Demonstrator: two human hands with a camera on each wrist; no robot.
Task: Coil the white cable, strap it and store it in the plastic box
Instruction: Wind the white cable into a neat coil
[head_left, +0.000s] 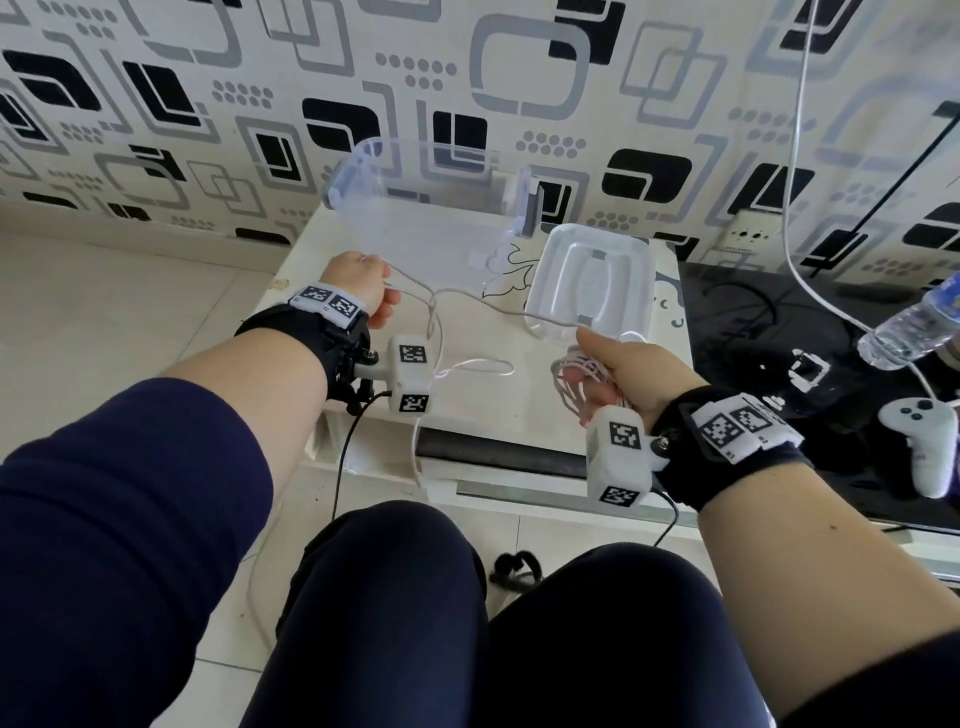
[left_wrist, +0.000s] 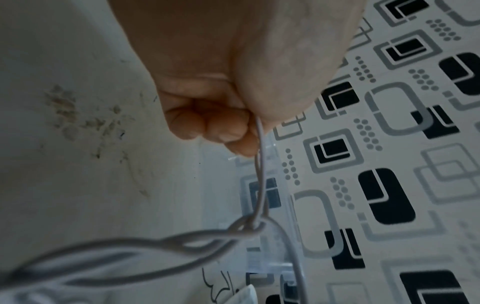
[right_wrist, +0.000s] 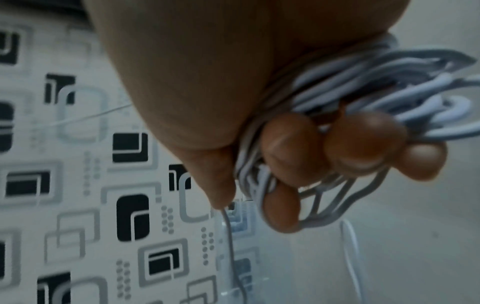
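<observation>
My right hand (head_left: 618, 364) grips a bundle of white cable loops (head_left: 574, 382) above the table's front edge; in the right wrist view the fingers (right_wrist: 361, 144) curl round the coil (right_wrist: 389, 88). A thin strand (head_left: 483, 304) runs from it across the table to my left hand (head_left: 363, 283), which pinches the white cable (left_wrist: 259, 164) in a closed fist (left_wrist: 221, 115). A tangle of the cable (left_wrist: 246, 226) hangs just below that fist. The clear plastic box (head_left: 415, 208) stands open at the back of the table, with its lid (head_left: 592, 280) lying to its right.
The small white table (head_left: 493, 405) stands against a patterned wall. A black surface on the right holds a water bottle (head_left: 909, 325) and a white game controller (head_left: 924, 447). Another white cord (head_left: 795, 156) hangs down the wall at right. More cable trails over the table's front edge (head_left: 415, 452).
</observation>
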